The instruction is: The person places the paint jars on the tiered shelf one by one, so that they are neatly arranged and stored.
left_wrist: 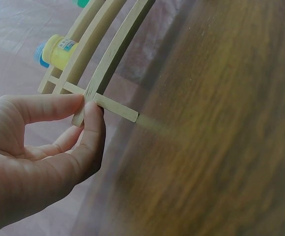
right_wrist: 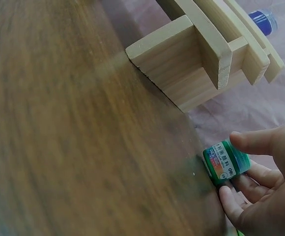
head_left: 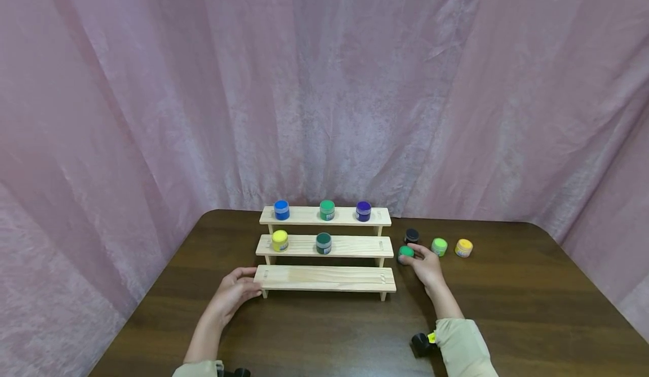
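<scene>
Left hand (head_left: 228, 299): pinching rack's (head_left: 324, 279) near left end | Right hand (head_left: 426, 265): gripping green jar (head_left: 405, 252), right of rack | On rack: 5 jars (head_left: 280, 241)

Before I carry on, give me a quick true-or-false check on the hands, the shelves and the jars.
1. The left hand pinches the end of the lowest shelf. True.
2. The right hand is empty. False: it holds a green jar.
3. The top shelf bears a blue jar and a purple jar. True.
4. Two jars stand on the lowest shelf. False: none does; a yellow jar and a dark green jar stand on the middle shelf.
5. A black jar stands on the table, to the right of the middle shelf. True.
</scene>
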### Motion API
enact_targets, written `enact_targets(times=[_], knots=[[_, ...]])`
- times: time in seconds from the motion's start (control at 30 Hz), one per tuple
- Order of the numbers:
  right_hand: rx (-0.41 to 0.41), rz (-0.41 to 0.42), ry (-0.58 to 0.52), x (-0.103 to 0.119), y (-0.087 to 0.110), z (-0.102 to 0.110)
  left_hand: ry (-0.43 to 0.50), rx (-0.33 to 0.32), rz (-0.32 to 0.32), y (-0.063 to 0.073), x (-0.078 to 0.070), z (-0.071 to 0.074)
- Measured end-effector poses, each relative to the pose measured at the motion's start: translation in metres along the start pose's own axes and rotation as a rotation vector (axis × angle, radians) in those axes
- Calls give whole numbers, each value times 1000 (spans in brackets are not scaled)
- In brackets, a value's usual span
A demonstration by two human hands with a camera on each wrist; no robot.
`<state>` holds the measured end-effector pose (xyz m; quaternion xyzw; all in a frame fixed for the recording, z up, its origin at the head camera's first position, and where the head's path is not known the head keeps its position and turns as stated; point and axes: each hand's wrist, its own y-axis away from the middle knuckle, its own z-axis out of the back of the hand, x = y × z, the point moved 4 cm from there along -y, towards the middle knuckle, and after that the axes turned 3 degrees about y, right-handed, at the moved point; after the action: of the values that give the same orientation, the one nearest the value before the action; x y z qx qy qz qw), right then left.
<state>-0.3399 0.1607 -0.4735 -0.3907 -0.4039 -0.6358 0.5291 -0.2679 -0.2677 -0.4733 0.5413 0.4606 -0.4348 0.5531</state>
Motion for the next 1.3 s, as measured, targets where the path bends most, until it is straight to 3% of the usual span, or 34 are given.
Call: enact_targets(times=[0.4, 1.3], knots=[[10, -4, -15, 2, -1, 2, -2, -4, 0, 0, 0, 0], [3, 57, -41, 30, 13, 9, 6, -3, -20, -1, 3, -1]])
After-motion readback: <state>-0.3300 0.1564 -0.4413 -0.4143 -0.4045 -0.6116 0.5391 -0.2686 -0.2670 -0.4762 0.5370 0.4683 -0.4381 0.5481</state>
